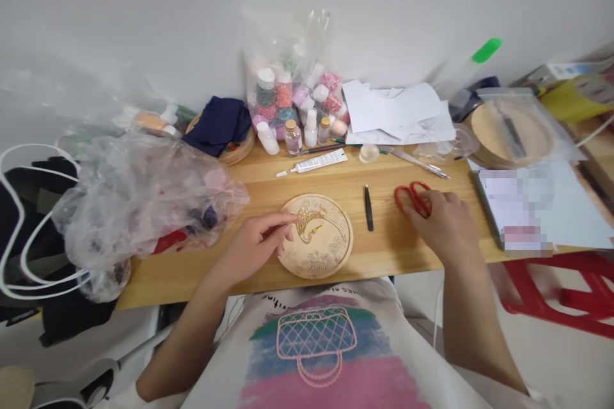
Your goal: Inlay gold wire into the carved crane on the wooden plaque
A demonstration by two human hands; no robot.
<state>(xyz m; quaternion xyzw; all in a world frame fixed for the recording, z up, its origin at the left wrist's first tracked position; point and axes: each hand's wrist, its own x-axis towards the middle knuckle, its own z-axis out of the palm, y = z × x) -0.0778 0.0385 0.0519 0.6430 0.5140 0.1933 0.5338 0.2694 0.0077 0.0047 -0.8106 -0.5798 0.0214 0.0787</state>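
My left hand (pixel 256 244) reaches over the left edge of a round wooden disc (pixel 330 244). Thumb and fingertips are pinched together beside a gold bird-like design (pixel 309 220); whatever they hold is too small to make out. Wave lines are drawn on the disc's lower part. Farther right, my right hand (pixel 444 223) is closed over a pair of scissors (pixel 405 198) lying at the table top, its red handle loops showing past the thumb and the blades hidden under the hand. Black tweezers (pixel 368 208) lie between the disc and the scissors.
Behind the disc are a white tube (pixel 320 161), small bottles (pixel 293 137) and a bag of coloured jars (pixel 288 86). A crumpled plastic bag (pixel 144 192) covers the left side. White papers (pixel 400 112) lie at the back, a phone (pixel 513 211) at right.
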